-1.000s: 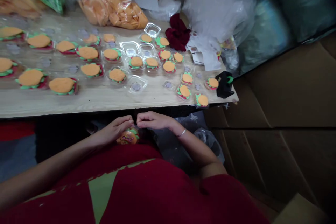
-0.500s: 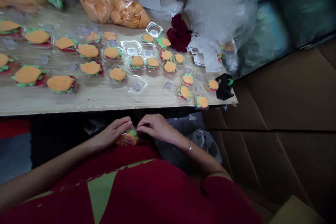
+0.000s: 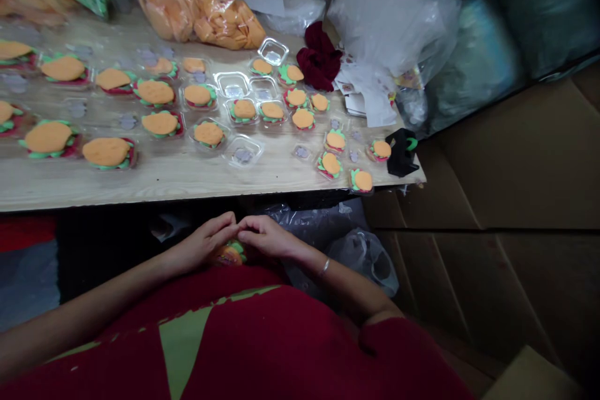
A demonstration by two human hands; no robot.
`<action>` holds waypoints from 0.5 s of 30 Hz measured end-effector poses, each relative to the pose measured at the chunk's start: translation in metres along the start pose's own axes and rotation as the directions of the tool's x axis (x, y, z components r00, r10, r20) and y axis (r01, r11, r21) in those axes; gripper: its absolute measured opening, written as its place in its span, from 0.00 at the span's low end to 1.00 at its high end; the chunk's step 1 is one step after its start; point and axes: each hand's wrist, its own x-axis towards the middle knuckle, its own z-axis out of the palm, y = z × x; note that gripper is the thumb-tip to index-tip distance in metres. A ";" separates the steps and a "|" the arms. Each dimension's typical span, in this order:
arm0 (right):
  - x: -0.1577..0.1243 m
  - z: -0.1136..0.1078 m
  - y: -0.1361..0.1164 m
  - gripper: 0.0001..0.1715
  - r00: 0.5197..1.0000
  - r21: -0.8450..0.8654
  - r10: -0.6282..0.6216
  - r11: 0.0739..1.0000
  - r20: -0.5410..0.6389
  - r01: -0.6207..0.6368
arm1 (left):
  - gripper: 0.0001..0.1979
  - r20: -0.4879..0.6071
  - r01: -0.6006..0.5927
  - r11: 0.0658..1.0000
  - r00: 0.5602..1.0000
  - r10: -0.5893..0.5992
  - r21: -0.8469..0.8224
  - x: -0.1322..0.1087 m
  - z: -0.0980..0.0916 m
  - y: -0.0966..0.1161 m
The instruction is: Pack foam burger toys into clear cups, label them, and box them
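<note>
Below the tabletop, a half-closed left hand apparently holds a burger-shaped item; the right hand curls alongside, any grip hidden. A loosened left grip could drop it.

Wood-grained surface, right end: a crumpled dark red cloth lies beside loose white papers; a black object with a green part stands near the corner. Behind the papers, a large translucent bag; at right, brown cardboard; below, clear plastic.
</note>
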 end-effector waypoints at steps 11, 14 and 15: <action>0.003 0.016 0.011 0.18 0.966 0.292 -0.153 0.933 -0.207 0.210 | 0.20 -0.127 0.088 0.891 0.979 -0.160 -0.446 -0.031 -0.040 -0.006; 0.002 0.016 -0.005 0.13 0.965 0.123 -0.211 0.965 -0.154 0.230 | 0.15 -0.031 -0.025 0.982 0.999 0.019 -0.186 -0.040 -0.053 0.003; 0.001 0.015 -0.009 0.12 0.966 0.065 -0.218 0.971 -0.138 0.229 | 0.13 -0.008 -0.064 0.991 0.998 0.064 -0.115 -0.044 -0.056 0.005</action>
